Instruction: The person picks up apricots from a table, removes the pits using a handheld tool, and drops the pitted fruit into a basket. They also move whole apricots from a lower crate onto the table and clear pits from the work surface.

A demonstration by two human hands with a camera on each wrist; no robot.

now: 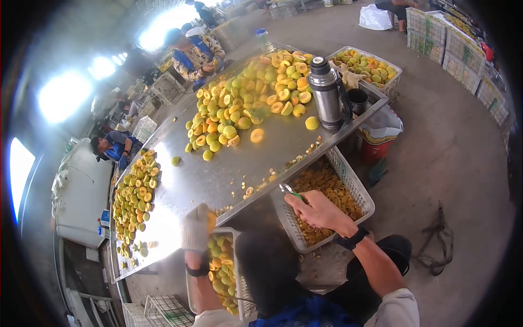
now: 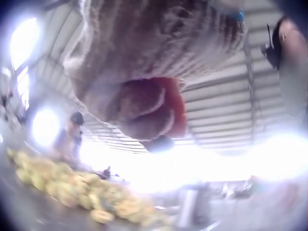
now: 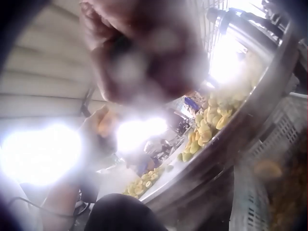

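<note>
My left hand (image 1: 195,228), in a pale knit glove, is over the table's near edge. Its fingers curl round an orange piece of fruit (image 1: 211,220), which shows red-orange beside the gloved fingers in the left wrist view (image 2: 176,110). My bare right hand (image 1: 318,210) grips a small pitting tool with a green handle (image 1: 297,195) and a curved metal tip. That hand is above a white crate (image 1: 368,210) of orange-brown fruit pieces. In the right wrist view the right hand (image 3: 149,57) is dark and blurred, its tool hidden.
Yellow-green fruit (image 1: 231,111), much of it halved, is heaped on the metal table (image 1: 218,174). A steel thermos (image 1: 327,95) and a dark cup (image 1: 358,99) stand at its right edge. Below my left arm is a crate of fruit (image 1: 220,267). Other people (image 1: 193,57) sit across the table.
</note>
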